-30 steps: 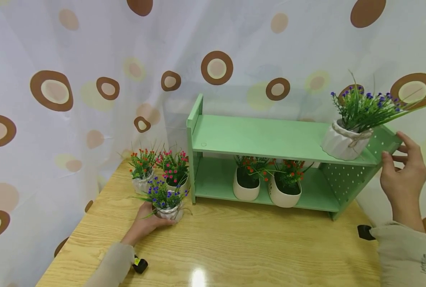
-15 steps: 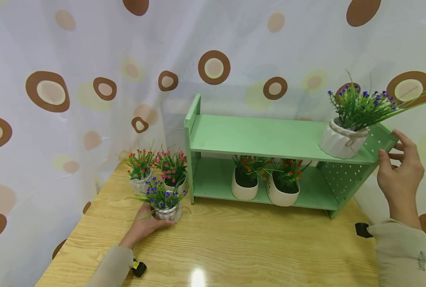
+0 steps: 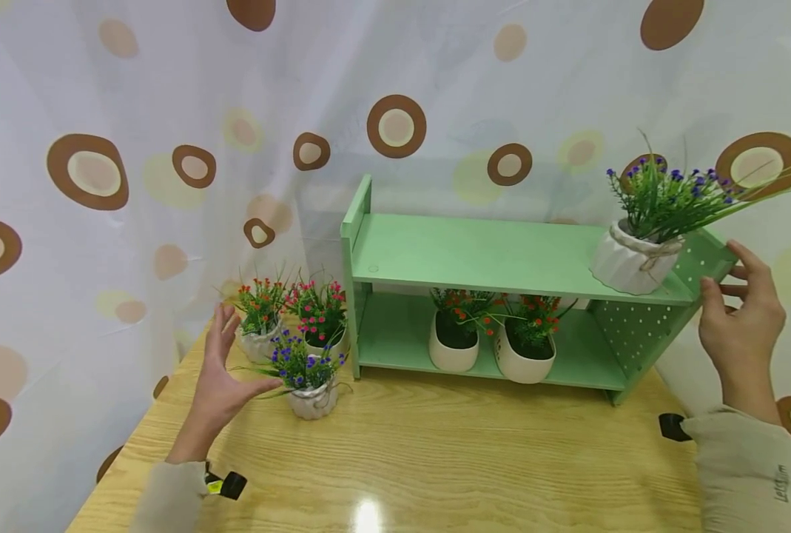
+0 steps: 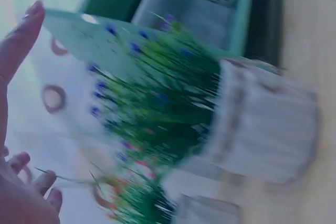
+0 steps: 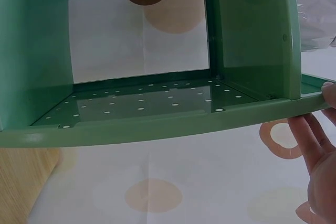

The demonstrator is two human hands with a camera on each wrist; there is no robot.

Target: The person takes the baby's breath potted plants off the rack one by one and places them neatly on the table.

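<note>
My left hand (image 3: 217,389), fingers spread, is just left of a white pot of purple flowers (image 3: 314,402) on the table. In the left wrist view that white pot (image 4: 268,121) shows blurred, apart from the fingers. Behind it stand a pot with orange flowers (image 3: 260,342) and one with pink flowers (image 3: 325,333). My right hand (image 3: 744,326) pinches the upper edge of the right side panel of a green two-tier shelf (image 3: 475,248). The right wrist view shows the thumb and fingers (image 5: 310,140) on either side of that panel's edge.
On the upper tier, at the right end, sits a white pot of purple flowers (image 3: 635,259) tied with twine. Two cream pots (image 3: 453,352) with red-orange flowers stand on the lower tier. A dotted curtain (image 3: 235,89) hangs behind the wooden table (image 3: 448,459).
The left hand has let go of the purple-flower pot and drawn back to the left, fingers spreading. The pot stays where it was. The right hand keeps its hold on the shelf panel.
</note>
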